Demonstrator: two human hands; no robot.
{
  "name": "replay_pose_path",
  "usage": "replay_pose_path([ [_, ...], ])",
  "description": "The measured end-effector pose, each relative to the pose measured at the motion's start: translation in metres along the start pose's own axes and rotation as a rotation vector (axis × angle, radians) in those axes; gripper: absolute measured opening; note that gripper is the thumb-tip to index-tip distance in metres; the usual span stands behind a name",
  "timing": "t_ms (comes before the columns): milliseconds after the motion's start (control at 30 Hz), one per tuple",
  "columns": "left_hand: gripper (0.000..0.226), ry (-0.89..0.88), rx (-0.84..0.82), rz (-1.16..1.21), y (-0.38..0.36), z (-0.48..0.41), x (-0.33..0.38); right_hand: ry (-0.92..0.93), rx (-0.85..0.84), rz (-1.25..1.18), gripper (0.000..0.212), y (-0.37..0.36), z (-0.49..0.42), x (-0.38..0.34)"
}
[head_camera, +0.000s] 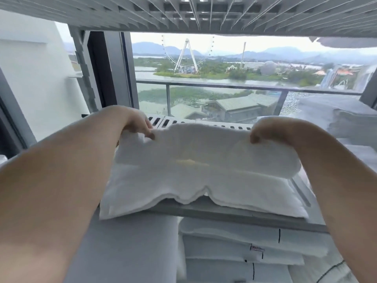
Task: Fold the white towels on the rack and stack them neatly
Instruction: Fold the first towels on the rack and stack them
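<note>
**White towel (204,160) gripped at both far corners**

Pinched at the far edge by the left hand (140,127) and the right hand (263,131), fingers curled. Spread across the rack shelf (234,214), near edge overhanging its front. Just below: folded towels (234,248), stacked.

A large window (204,78) with a dark frame (114,72) overlooks a glass balcony railing (214,86), a Ferris wheel (186,56) and hazy mountains (275,52).

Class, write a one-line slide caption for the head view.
Left hand and right hand pinch the far corners of a towel on the rack, above a stack of folded towels.
</note>
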State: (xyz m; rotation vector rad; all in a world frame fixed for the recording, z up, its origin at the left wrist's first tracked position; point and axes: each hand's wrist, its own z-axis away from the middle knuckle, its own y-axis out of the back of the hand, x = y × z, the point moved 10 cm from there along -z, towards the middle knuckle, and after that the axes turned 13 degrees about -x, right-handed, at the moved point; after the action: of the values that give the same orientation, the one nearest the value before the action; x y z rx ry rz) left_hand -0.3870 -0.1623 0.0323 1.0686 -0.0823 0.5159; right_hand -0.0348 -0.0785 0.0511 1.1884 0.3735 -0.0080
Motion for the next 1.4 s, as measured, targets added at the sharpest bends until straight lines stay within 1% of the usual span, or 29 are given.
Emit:
replay_pose_path([
  [67,0.027,-0.019,0.375,-0.119,0.038,-0.003,0.006,-0.002,0.192,0.067,0.024,0.021,-0.007,-0.004],
  [100,0.029,-0.026,0.515,-0.146,0.044,-0.002,0.011,0.001,0.289,0.078,0.027,0.028,-0.012,-0.005],
  [133,0.031,-0.014,0.619,-0.212,0.042,-0.005,0.017,0.009,0.376,0.067,0.029,0.032,-0.019,-0.004],
  [200,0.038,0.025,0.767,-0.356,0.025,-0.017,0.028,-0.009,0.549,0.082,0.033,0.031,-0.03,0.0],
  [267,0.039,-0.03,0.855,-0.359,0.006,-0.03,0.036,-0.006,0.706,0.188,0.036,0.025,-0.041,-0.002],
  [300,0.037,-0.065,0.832,-0.329,-0.004,-0.041,0.036,0.025,0.734,0.228,0.036,0.02,-0.05,-0.005],
  [333,0.036,-0.087,0.764,-0.311,-0.012,-0.055,0.035,0.071,0.691,0.237,0.034,0.01,-0.065,-0.009],
  [400,0.039,-0.104,0.545,-0.276,-0.026,-0.085,0.033,0.172,0.487,0.274,0.029,-0.017,-0.098,-0.018],
  [433,0.048,-0.13,0.434,-0.228,-0.033,-0.095,0.033,0.214,0.384,0.298,0.028,-0.031,-0.111,-0.022],
  [467,0.064,-0.167,0.368,-0.181,-0.04,-0.1,0.034,0.256,0.312,0.315,0.028,-0.044,-0.119,-0.027],
  [533,0.093,-0.249,0.378,-0.161,-0.046,-0.098,0.038,0.303,0.246,0.323,0.029,-0.055,-0.129,-0.034],
  [600,0.104,-0.272,0.399,-0.213,-0.052,-0.094,0.039,0.291,0.183,0.35,0.033,-0.058,-0.138,-0.036],
  [634,0.105,-0.258,0.379,-0.25,-0.056,-0.094,0.039,0.282,0.134,0.353,0.037,-0.059,-0.142,-0.037],
  [667,0.103,-0.243,0.357,-0.282,-0.059,-0.096,0.04,0.289,0.079,0.334,0.046,-0.062,-0.145,-0.039],
  [700,0.098,-0.233,0.346,-0.299,-0.06,-0.098,0.041,0.313,0.007,0.298,0.058,-0.067,-0.145,-0.043],
  [767,0.073,-0.235,0.375,-0.301,-0.054,-0.099,0.044,0.386,-0.127,0.227,0.09,-0.081,-0.139,-0.056],
  [800,0.059,-0.244,0.394,-0.292,-0.051,-0.1,0.045,0.402,-0.162,0.234,0.102,-0.088,-0.136,-0.06],
  [834,0.049,-0.251,0.4,-0.274,-0.049,-0.101,0.045,0.398,-0.171,0.252,0.105,-0.092,-0.134,-0.06],
  [867,0.045,-0.261,0.388,-0.25,-0.048,-0.103,0.043,0.39,-0.15,0.25,0.096,-0.091,-0.135,-0.057],
  [934,0.043,-0.292,0.355,-0.199,-0.045,-0.104,0.037,0.416,-0.062,0.178,0.061,-0.079,-0.137,-0.05],
  [967,0.04,-0.322,0.358,-0.188,-0.042,-0.102,0.035,0.423,-0.029,0.135,0.049,-0.072,-0.135,-0.045],
  [1000,0.034,-0.351,0.372,-0.196,-0.038,-0.098,0.033,0.412,-0.021,0.107,0.046,-0.068,-0.133,-0.038],
  [1067,0.024,-0.377,0.424,-0.266,-0.029,-0.09,0.028,0.349,-0.067,0.143,0.058,-0.067,-0.13,-0.025],
  [1134,0.032,-0.354,0.475,-0.334,-0.022,-0.085,0.023,0.291,-0.1,0.235,0.066,-0.068,-0.128,-0.017],
  [1167,0.037,-0.347,0.488,-0.346,-0.018,-0.084,0.021,0.276,-0.076,0.254,0.064,-0.065,-0.127,-0.015],
  [1234,0.045,-0.353,0.494,-0.335,-0.014,-0.085,0.021,0.237,0.038,0.257,0.055,-0.052,-0.122,-0.009],
  [1300,0.047,-0.337,0.482,-0.25,-0.009,-0.087,0.016,0.177,0.197,0.238,0.047,-0.035,-0.117,0.001],
  [1334,0.043,-0.321,0.484,-0.196,-0.004,-0.087,0.013,0.154,0.279,0.224,0.043,-0.026,-0.113,0.006],
  [1400,0.022,-0.297,0.547,-0.142,0.011,-0.084,0.008,0.123,0.437,0.177,0.032,-0.008,-0.108,0.014],
])
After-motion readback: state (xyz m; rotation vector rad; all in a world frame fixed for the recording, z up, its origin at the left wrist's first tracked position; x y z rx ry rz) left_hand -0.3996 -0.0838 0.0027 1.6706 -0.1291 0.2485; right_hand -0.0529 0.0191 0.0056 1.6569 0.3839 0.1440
